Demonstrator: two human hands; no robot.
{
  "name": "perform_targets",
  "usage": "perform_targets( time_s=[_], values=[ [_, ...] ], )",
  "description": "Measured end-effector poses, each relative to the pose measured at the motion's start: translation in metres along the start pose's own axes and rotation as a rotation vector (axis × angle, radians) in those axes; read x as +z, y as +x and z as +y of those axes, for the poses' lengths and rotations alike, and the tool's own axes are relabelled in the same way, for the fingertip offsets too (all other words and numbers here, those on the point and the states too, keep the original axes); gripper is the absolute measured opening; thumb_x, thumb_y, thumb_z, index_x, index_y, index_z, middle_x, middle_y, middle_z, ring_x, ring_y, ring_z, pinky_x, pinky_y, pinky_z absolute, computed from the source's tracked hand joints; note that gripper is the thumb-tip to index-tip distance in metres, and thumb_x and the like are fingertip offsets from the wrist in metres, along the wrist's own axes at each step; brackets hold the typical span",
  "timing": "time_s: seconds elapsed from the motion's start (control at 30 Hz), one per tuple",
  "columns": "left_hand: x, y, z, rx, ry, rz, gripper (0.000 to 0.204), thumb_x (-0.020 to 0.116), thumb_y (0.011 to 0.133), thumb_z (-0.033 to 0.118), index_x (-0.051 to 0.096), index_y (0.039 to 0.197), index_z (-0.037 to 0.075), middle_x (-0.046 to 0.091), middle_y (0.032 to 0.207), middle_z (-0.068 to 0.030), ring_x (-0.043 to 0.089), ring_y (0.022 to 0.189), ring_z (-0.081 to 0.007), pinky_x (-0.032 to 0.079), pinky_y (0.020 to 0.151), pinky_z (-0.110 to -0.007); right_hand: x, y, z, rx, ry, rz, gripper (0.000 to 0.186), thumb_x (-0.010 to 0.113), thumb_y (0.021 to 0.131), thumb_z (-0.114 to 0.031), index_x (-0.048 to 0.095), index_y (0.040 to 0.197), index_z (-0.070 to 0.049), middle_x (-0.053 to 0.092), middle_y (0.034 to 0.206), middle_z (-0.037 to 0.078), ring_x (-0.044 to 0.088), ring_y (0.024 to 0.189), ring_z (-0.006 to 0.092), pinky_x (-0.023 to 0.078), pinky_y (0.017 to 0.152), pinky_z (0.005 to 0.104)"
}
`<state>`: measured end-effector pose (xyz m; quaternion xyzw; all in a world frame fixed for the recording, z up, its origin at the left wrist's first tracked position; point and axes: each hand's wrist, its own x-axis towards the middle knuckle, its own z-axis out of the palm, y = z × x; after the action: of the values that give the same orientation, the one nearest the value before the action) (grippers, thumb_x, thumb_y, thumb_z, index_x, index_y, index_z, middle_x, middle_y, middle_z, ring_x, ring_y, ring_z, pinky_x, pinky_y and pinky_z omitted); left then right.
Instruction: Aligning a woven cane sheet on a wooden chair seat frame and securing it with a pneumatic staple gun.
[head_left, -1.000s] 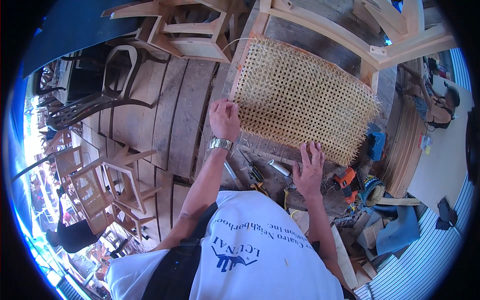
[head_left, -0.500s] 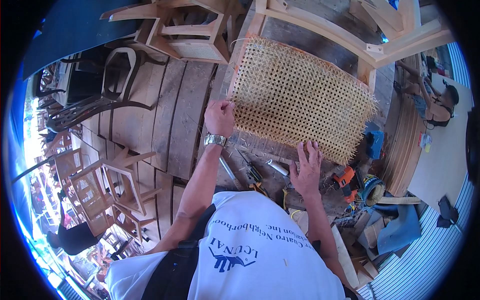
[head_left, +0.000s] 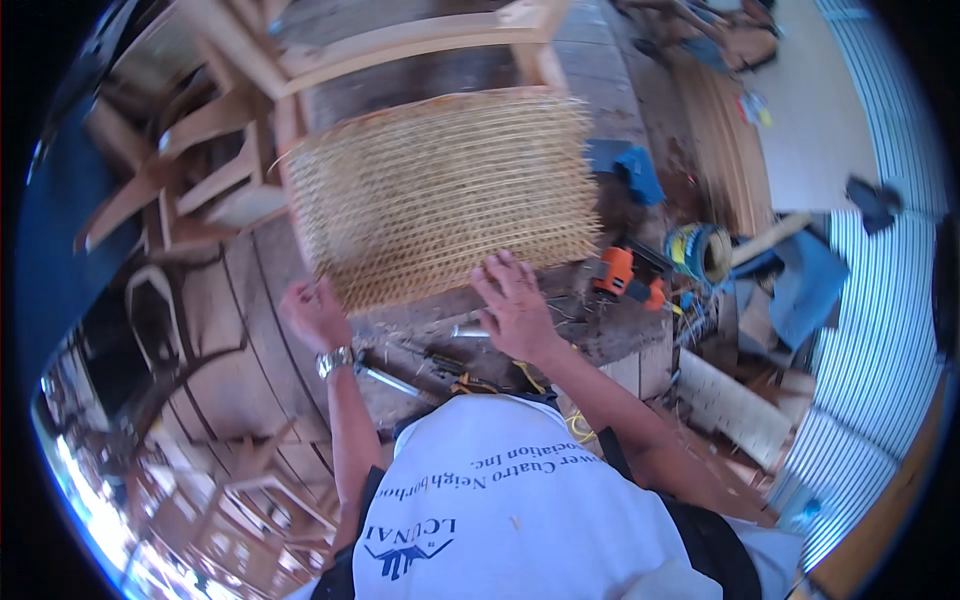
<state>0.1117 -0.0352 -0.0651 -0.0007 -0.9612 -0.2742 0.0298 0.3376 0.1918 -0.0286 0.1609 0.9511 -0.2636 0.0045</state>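
A sheet of woven cane webbing (head_left: 450, 195) with frayed edges lies over a light wooden chair frame (head_left: 400, 48). At its near left corner is my left hand (head_left: 318, 318), wearing a metal watch. The fingers are curled together, somewhat blurred, and what they pinch is hidden. My right hand (head_left: 518, 308) lies with fingers spread, its fingertips on the near edge of the webbing. Between my hands and body, several tools lie on the wooden bench, among them a metal rod (head_left: 395, 383) and a yellow-and-black handled tool (head_left: 472, 384).
An orange power tool (head_left: 618, 272) and an open can (head_left: 700, 252) stand right of the webbing, near a blue cloth (head_left: 640, 175). Wooden chair parts (head_left: 215, 150) crowd the left. At the upper right a person (head_left: 735, 40) sits by stacked boards (head_left: 720, 140).
The whole view has swung, so the bench, webbing and both hands appear shifted left and turned. My hands stay at the webbing's near side, the right one further from the right corner.
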Motion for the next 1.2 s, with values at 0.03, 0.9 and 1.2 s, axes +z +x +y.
perform_targets(
  time_s=[0.03,0.9,1.2],
  values=[
    [0.004,-0.003,0.006,0.136,0.071,0.111,0.034,0.078,0.086,0.020,0.064,0.114,0.006,0.064,0.121,-0.0158,0.060,0.116,-0.0329,0.051,0.092,-0.047,0.003,-0.002,0.004,-0.006,0.016,0.019,0.068,0.071,0.084,-0.020,0.049,0.148,-0.009,0.042,0.152,0.020,0.033,0.148,0.0403,0.026,0.122,0.0548],
    [0.170,-0.049,0.259,1.258,0.160,-0.506,0.070,0.049,0.099,0.060,0.041,0.157,0.021,0.020,0.171,-0.0033,0.008,0.156,-0.0454,0.005,0.122,-0.067,0.007,-0.005,0.007,0.038,0.103,0.212,0.055,0.069,0.083,-0.019,0.058,0.134,-0.001,0.049,0.139,0.018,0.036,0.145,0.0387,0.028,0.121,0.0522],
    [0.143,-0.049,0.254,1.253,0.176,-0.536,0.098,0.064,0.080,0.075,0.043,0.154,0.016,0.021,0.170,-0.0109,0.010,0.155,-0.0476,0.009,0.120,-0.069,0.016,-0.005,0.007,0.041,0.055,0.159,0.063,0.069,0.086,-0.021,0.051,0.143,-0.003,0.041,0.152,0.021,0.032,0.148,0.0407,0.022,0.123,0.0551]
  ],
)
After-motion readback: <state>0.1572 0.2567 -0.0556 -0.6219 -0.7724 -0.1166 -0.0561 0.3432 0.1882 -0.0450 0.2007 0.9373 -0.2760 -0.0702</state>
